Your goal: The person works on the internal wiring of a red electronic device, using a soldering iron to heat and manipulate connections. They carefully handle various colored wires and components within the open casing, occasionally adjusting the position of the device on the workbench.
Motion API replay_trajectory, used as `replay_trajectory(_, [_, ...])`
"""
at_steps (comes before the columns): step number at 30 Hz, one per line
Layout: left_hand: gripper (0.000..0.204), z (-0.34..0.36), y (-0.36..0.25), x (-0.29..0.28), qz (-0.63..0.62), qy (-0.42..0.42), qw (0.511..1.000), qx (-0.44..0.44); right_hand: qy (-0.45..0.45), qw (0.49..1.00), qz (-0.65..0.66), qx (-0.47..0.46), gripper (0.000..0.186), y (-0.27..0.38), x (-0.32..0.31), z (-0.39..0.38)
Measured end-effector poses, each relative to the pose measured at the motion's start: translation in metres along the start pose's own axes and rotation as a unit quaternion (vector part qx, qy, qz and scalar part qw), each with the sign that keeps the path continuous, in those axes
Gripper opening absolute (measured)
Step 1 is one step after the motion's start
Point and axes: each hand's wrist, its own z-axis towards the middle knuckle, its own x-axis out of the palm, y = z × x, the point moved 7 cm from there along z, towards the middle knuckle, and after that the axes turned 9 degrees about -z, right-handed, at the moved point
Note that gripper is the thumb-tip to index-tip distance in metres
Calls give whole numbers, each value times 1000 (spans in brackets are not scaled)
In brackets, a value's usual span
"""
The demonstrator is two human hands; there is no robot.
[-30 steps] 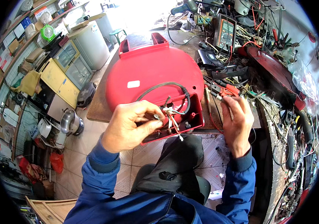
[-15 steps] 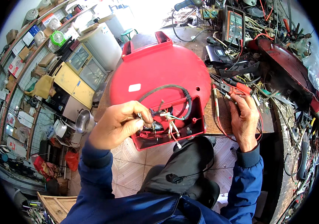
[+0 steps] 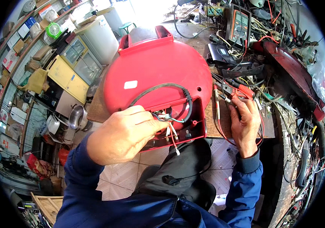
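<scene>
A round red plastic appliance shell [image 3: 158, 68] lies on the wooden bench, its open box-shaped compartment facing me. Inside the compartment is a bundle of thin wires [image 3: 173, 131] with white sleeves, and a thick black cable [image 3: 153, 88] loops over it. My left hand [image 3: 122, 133] is closed, its fingertips at the wire bundle; what they pinch is hidden. My right hand [image 3: 245, 123] rests at the bench's right side with fingers curled. By its fingertips are a short black-and-silver piece [image 3: 225, 98] and a red-handled tool [image 3: 244, 90]. Beside them stands a red-and-white test probe [image 3: 217, 102].
A multimeter [image 3: 240, 24] stands at the back right among tangled cables. A dark red curved cover [image 3: 291, 72] leans farther right. On the left are shelves, a yellow cabinet [image 3: 67, 79] and a metal pan [image 3: 78, 117]. My knees are beneath the compartment.
My left hand has moved right and inward, from above the compartment's left part to the wire bundle. The view has shifted slightly; my right hand stays by the red-handled tool.
</scene>
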Motion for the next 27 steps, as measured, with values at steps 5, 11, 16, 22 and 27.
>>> replay_trajectory(5, [24, 1, 14, 1, -85, 2, 996, -13, 21, 998, -45, -35, 20, 5, 0, 2])
replay_trajectory(11, [21, 3, 6, 8, -56, -44, 997, 38, 42, 994, -95, -45, 29, 32, -9, 4])
replay_trajectory(16, [23, 6, 12, 10, -61, -31, 997, 47, 2, 992, 89, 93, 18, 79, -41, -36])
replay_trajectory(22, [19, 14, 14, 17, -33, -19, 996, 74, 0, 963, 202, 178, 33, 113, -14, -74])
replay_trajectory(27, [9, 20, 1, 20, 71, -22, 994, 84, 3, 939, 253, 231, 30, 114, -2, -80])
